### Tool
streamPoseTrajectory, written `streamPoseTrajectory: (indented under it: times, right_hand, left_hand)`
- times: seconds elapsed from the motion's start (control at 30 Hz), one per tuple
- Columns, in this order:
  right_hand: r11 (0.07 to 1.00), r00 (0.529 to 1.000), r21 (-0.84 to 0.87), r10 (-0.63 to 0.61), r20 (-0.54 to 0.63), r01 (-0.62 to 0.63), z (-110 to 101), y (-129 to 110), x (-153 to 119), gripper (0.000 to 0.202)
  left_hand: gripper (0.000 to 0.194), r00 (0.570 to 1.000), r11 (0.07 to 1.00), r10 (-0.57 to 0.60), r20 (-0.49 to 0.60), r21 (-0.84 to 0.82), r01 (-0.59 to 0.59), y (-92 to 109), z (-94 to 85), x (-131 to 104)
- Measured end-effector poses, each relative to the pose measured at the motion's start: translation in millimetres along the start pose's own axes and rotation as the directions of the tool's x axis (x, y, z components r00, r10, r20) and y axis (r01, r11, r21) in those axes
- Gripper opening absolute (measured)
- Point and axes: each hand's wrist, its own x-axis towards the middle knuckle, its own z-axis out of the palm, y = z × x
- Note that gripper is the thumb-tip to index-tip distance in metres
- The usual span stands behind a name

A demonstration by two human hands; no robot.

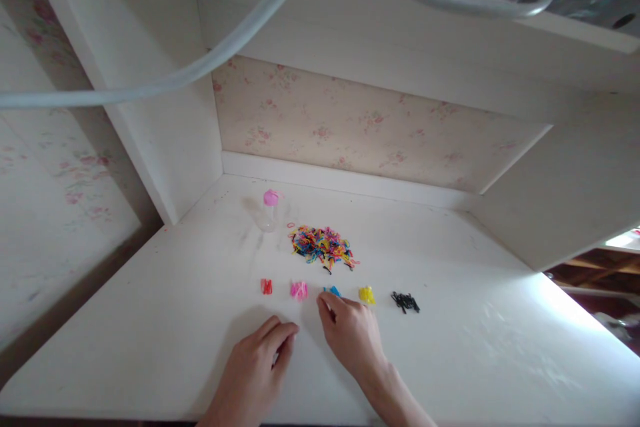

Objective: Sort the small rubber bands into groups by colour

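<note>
Small rubber bands lie in a mixed multicolored heap (323, 245) at the middle of the white table. Nearer to me is a row of single-color piles: red (267, 287), pink (299, 290), blue (335, 291), yellow (367, 295) and black (405, 301). My right hand (353, 333) is at the blue pile, partly covering it, with its thumb and fingertips pressed together; what they hold, if anything, is hidden. Below the red and pink piles, my left hand (260, 360) rests with fingers curled together, its contents too small to make out.
A clear bottle (269, 219) with a pink top stands behind the red pile. White side panels (165, 80) and a low back ledge border the table (150, 320). A pale cable (225, 47) crosses the upper view, below a shelf holding plastic packages.
</note>
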Motion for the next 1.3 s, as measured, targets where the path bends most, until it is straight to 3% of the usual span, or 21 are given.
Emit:
streamPoseTrajectory:
  times: [0.17, 0.33, 0.5, 0.87, 1.3]
  right_hand:
    - [0.988, 0.987, -0.036, 0.154, 0.052, -0.152, -17.9, 26.4, 8.4, 0.032]
    - [0.967, 0.967, -0.162, 0.219, 0.132, -0.196, -30.0, 43.7, 40.6, 0.032]
    - [0.935, 0.941, -0.219, 0.311, 0.131, -0.278, -33.5, 61.0, 67.9, 0.033]
    - [0.948, 0.938, -0.220, 0.275, 0.211, -0.229, -22.6, 77.8, 88.7, 0.030]
    - [0.960, 0.942, -0.203, 0.238, 0.237, -0.192, -15.5, 84.4, 87.9, 0.033]
  left_hand:
    - [0.024, 1.000, 1.000, 0.017, 0.005, 0.011, -0.017, 4.6, -1.8, 0.8]
    - [0.026, 1.000, 1.000, 0.014, 0.006, -0.002, -0.014, 5.9, -1.7, 0.7]
    - [0.024, 1.000, 0.999, 0.023, 0.008, 0.025, -0.023, 4.7, -0.7, 0.8]
    - [0.023, 1.000, 1.000, 0.026, 0.015, 0.004, -0.026, 5.6, -1.8, 2.5]
    - [0.022, 0.999, 1.000, 0.008, 0.049, 0.005, -0.008, 5.3, -1.5, 1.5]
